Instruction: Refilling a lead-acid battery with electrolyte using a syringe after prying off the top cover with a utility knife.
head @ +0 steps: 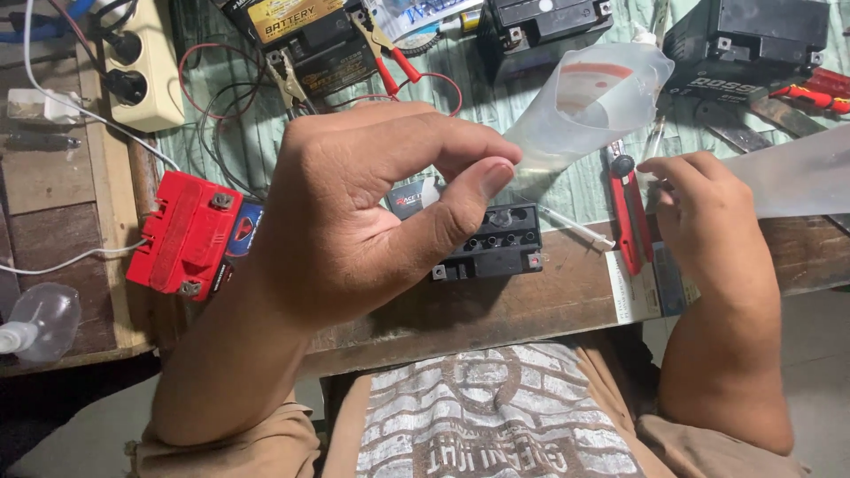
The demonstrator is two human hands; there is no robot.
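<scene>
- The left hand (354, 212) is raised above the bench (549, 292), its grip pinched shut: thumb and forefinger press together on the narrow lower end of a clear plastic bag (589, 102).
- The clear plastic bag slants up and to the right from that pinch, widening toward its top; it holds clear liquid, and a red mark shows through its wall.
- The right hand (704, 221) sits to the right, near the bench edge, fingers curled inward. Whether its grip has hold of anything cannot be told; the fingertips lie just beside a red utility knife (627, 217).
- A small black battery (496, 243) with a row of round open filler holes on top stands on the bench just below the left thumb, under the bag's lower end.
- A thin white tube (580, 230) lies on the bench between the black battery and the utility knife.
- A red battery (184, 235) stands to the left of the left wrist, near the bench's front edge.
- Further back lie more black batteries, one clipped by a red-handled clamp (390, 49) with red and black leads.
- A cream power strip (146, 62) rests at the back left, with plugs in it.
- A clear squeeze bottle (40, 323) lies at the far left edge.
</scene>
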